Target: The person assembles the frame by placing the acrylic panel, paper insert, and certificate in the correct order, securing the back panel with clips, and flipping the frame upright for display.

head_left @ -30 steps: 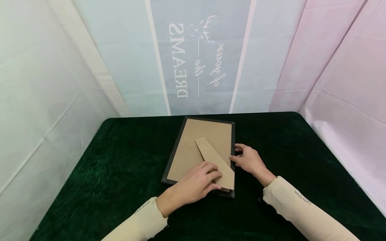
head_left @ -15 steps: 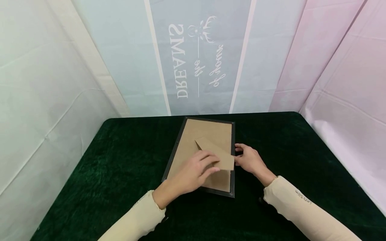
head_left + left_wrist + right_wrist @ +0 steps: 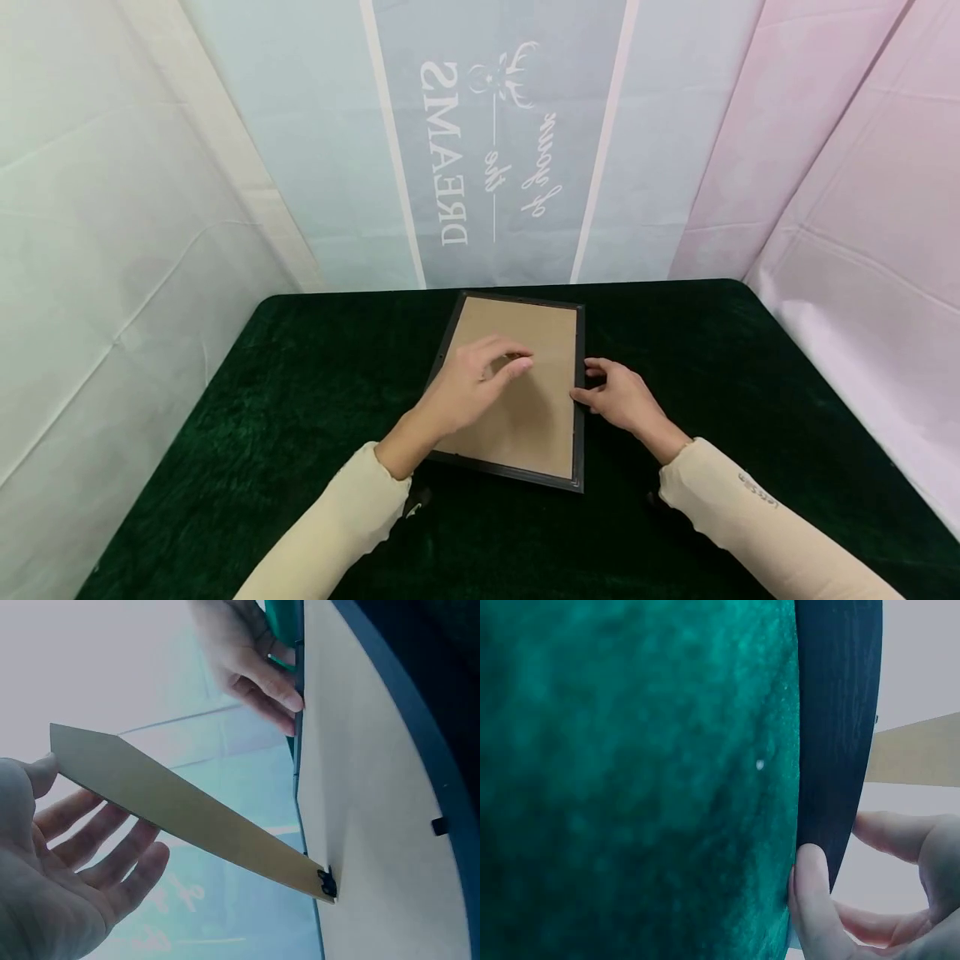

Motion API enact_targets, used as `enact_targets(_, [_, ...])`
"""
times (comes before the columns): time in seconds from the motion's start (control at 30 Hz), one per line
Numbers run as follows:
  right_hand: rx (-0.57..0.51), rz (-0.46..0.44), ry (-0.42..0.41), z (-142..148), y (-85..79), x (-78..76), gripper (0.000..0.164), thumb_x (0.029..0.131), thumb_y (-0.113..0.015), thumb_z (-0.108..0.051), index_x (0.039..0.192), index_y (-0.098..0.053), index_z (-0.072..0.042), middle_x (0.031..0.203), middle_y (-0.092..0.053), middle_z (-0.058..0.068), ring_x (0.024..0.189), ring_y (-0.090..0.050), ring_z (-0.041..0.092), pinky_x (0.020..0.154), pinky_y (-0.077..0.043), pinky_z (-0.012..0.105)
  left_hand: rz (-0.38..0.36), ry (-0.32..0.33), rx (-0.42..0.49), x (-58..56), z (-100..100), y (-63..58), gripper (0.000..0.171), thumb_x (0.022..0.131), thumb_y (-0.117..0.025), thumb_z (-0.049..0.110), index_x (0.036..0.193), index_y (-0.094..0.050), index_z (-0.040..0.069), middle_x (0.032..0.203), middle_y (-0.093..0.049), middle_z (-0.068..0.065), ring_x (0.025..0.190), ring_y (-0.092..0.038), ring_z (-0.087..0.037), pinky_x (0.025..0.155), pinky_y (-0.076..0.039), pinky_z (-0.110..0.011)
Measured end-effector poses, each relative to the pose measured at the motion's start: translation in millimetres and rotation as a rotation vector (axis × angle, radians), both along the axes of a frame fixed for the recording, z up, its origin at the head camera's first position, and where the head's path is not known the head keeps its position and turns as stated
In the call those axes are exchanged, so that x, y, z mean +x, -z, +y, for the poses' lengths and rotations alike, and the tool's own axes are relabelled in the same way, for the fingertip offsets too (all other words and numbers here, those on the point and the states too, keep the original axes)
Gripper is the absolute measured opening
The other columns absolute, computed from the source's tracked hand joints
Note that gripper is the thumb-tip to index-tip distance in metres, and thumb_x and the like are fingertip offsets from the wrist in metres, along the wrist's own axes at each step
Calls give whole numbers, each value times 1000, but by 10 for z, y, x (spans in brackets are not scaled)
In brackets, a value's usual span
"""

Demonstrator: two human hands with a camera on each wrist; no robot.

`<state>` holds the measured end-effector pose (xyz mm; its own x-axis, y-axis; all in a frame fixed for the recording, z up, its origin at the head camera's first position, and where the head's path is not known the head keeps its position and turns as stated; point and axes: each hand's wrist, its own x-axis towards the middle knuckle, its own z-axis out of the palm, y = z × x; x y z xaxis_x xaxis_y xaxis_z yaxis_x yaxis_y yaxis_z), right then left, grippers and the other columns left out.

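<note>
A picture frame (image 3: pixel 581 333) with a dark rim lies back side up on the table, its tan backing board (image 3: pixel 551 342) facing me. My left hand (image 3: pixel 468 383) is over the board and holds the free end of the easel stand (image 3: pixel 187 810) between thumb and fingers. In the left wrist view the stand juts out from the board, joined to it by a small black hinge (image 3: pixel 327 883). The left hand mostly hides the stand in the head view. My right hand (image 3: pixel 618 400) pinches the frame's right side rim, seen close in the right wrist view (image 3: pixel 832 712).
Dark green velvety cloth (image 3: pixel 315 400) covers the table around the frame. A printed backdrop (image 3: pixel 517 167) hangs behind the table's far edge, with pale curtains (image 3: pixel 112 250) on the sides. A small black tab (image 3: pixel 440 826) sits at the frame's inner edge.
The stand lay slanted low over the board; my left hand has raised it, moving up and away from the near edge. The right hand has stayed at the frame's right side.
</note>
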<state>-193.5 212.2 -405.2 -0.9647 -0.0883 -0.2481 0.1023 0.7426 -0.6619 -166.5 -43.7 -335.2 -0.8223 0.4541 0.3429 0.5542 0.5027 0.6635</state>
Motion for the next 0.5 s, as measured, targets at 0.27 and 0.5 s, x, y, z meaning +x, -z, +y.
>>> enact_targets(0.27, [94,331,-360,185,2,-8,36,90,-75,-21,125,-69,-17,135,-59,10,122,-58,32,96,-52,53,3,-4,-12,-22,-13,-18,28,102,-54,38,117,-71,20,112,-69,6,101,-61,-7,88,-54,-30])
enact_targets(0.5, [131,411,-737,339,23,-64,21,91,-73,-27,111,-76,-31,129,-65,-8,128,-56,20,105,-48,49,-17,-28,-12,-55,-28,-36,28,102,-54,38,116,-72,20,109,-70,5,97,-61,-8,85,-55,-35])
